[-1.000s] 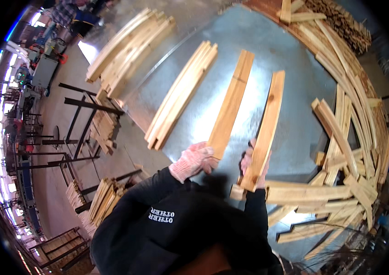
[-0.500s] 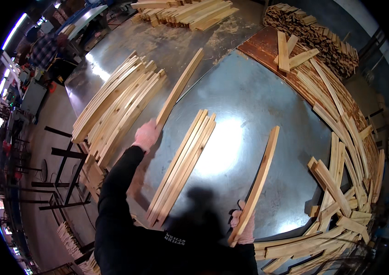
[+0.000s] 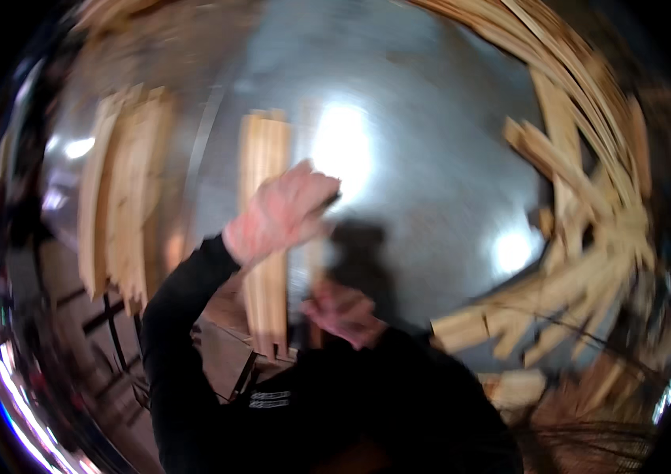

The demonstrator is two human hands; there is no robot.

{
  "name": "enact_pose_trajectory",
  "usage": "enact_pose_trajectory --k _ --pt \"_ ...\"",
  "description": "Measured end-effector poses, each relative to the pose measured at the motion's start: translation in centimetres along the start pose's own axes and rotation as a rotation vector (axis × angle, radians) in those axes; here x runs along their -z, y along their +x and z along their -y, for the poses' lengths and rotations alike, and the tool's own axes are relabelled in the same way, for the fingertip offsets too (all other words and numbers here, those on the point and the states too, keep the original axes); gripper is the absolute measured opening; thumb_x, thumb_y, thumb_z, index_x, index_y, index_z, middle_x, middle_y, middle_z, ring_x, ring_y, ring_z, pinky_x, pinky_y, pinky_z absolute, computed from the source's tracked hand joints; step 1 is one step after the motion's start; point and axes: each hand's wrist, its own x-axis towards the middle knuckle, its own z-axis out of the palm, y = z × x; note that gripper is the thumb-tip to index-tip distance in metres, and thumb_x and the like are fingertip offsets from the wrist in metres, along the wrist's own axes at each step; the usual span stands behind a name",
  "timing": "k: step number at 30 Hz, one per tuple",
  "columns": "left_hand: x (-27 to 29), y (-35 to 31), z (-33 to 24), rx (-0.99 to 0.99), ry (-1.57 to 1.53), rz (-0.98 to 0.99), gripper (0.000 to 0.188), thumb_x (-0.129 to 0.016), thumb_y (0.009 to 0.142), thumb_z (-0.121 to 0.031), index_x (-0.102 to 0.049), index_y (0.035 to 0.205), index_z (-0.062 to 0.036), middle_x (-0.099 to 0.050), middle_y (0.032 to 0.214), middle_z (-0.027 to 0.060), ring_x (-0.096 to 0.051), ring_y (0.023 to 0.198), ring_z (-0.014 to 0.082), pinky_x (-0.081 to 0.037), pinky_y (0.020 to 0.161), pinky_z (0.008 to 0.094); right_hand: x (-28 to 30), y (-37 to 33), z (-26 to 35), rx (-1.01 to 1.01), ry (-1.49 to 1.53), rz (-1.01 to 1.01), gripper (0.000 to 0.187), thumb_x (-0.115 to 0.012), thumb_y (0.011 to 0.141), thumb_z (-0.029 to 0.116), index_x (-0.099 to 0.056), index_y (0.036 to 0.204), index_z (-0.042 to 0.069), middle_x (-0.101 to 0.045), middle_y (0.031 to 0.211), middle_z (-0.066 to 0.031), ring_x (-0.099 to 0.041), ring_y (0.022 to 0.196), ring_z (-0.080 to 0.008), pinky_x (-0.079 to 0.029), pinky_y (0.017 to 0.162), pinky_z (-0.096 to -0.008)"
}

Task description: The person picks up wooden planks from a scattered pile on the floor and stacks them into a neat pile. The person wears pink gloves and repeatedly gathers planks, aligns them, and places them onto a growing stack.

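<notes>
Motion blurs the picture. My left hand (image 3: 284, 212), in a pinkish glove, hovers over a row of pale wooden strips (image 3: 264, 154) lying side by side on the metal table. Its fingers are stretched out, with nothing seen in them. My right hand (image 3: 345, 312), gloved alike, is nearer my body, its fingers curled at the lower part of a single wooden strip (image 3: 316, 257). That strip runs along the right side of the row, blurred and partly covered by both hands. Whether it touches the row I cannot tell.
A stack of curved wooden strips (image 3: 126, 189) lies at the table's left. Along the right edge, more strips (image 3: 580, 182) lie in a crossed heap, spreading to the near right (image 3: 462, 328). The metal table top (image 3: 438, 174) reflects bright lamps.
My left hand has left the long strip at the left and moved right over the row. My right hand has brought its strip left beside the row. The view has shifted.
</notes>
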Motion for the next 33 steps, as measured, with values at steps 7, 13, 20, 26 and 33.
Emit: enact_pose_trajectory --k 7,13,20,26,33 --pt "-5.7 -7.8 -8.6 0.174 0.149 0.8 0.036 -0.06 0.094 -0.033 -0.062 0.12 -0.0077 -0.069 0.094 0.0113 -0.066 0.094 0.0302 -0.048 0.091 0.04 25.0 -10.7 -5.8 0.213 -0.63 0.043 0.088 -0.077 0.078 0.045 -0.043 0.15 0.006 -0.042 0.156 -0.0126 -0.04 0.144 -0.0314 -0.025 0.122 -0.0468" --pt "-7.3 -0.6 -15.3 0.352 -0.074 0.427 0.04 -0.065 0.092 -0.027 -0.063 0.127 -0.0089 -0.072 0.101 0.0126 -0.067 0.096 0.0356 -0.053 0.09 0.0435 39.5 -20.3 -15.7 0.203 -1.149 0.072 0.071 -0.071 0.065 0.015 -0.056 0.134 0.009 -0.063 0.115 -0.0087 -0.059 0.113 -0.0273 -0.033 0.118 -0.0471" --pt "-17.8 3.0 -30.8 0.924 -1.146 -0.32 0.068 -0.076 0.092 -0.024 -0.045 0.146 0.0022 -0.062 0.132 0.0136 -0.065 0.112 0.0216 -0.052 0.096 0.0348 38.9 -12.8 -1.1 0.687 -0.781 -0.448 0.062 -0.069 0.087 0.032 -0.052 0.137 -0.001 -0.068 0.118 -0.0171 -0.069 0.1 -0.0276 -0.057 0.087 -0.041" --pt "-20.2 11.2 -34.4 0.638 -0.925 -0.145 0.049 -0.075 0.092 -0.026 -0.059 0.13 0.0025 -0.069 0.118 0.011 -0.067 0.102 0.0198 -0.054 0.085 0.0354 37.7 -12.5 5.4 0.751 0.177 -0.221 0.05 -0.066 0.092 0.033 -0.051 0.129 0.002 -0.059 0.126 -0.0151 -0.058 0.099 -0.0216 -0.05 0.079 -0.0343" --pt "-17.6 13.2 -29.5 1.092 -1.034 -0.364 0.038 -0.07 0.093 -0.028 -0.064 0.122 -0.0034 -0.069 0.099 0.0013 -0.062 0.088 0.0108 -0.052 0.078 0.0305 40.9 -21.4 -15.1 0.196 -1.102 0.272 0.119 -0.092 0.053 0.045 -0.036 0.151 0.006 -0.043 0.151 -0.0193 -0.035 0.144 -0.0383 -0.017 0.123 -0.0563"
